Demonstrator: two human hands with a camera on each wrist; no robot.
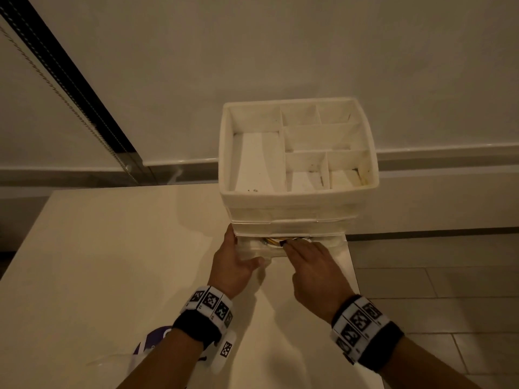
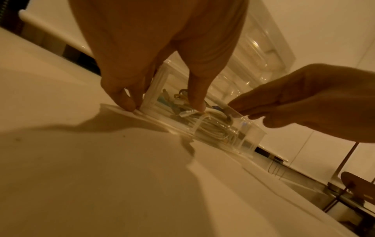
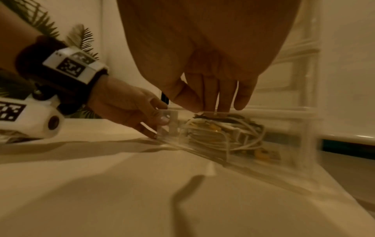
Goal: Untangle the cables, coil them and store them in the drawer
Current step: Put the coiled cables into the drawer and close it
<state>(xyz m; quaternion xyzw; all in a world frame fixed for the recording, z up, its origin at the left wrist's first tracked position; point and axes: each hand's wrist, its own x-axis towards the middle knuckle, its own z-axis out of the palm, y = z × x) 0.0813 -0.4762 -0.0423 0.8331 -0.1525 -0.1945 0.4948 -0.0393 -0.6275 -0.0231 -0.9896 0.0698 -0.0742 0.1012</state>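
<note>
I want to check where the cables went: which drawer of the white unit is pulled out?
The bottom drawer, the one resting on the table. It sticks out with cables inside, and both hands are at it; the drawers above sit flush.

The organizer (image 1: 297,197) is white plastic, with dark specks and yellowish stains in its top compartments. The drawer (image 3: 202,144) is clear, colourless plastic. The cables (image 3: 219,134) inside are mostly white, with yellow pieces and one dark strand on top. The table (image 1: 112,248) is plain white, under warm yellowish light. The wall (image 1: 252,51) is plain off-white. The wristbands (image 1: 384,346) are black and carry white blocks printed with black-and-white square markers. A purple object (image 1: 153,336) with white marks lies at the near table edge. Green fern-like leaves (image 3: 81,36) appear in the right wrist view. The floor tiles (image 1: 435,282) are pale grey.
</note>
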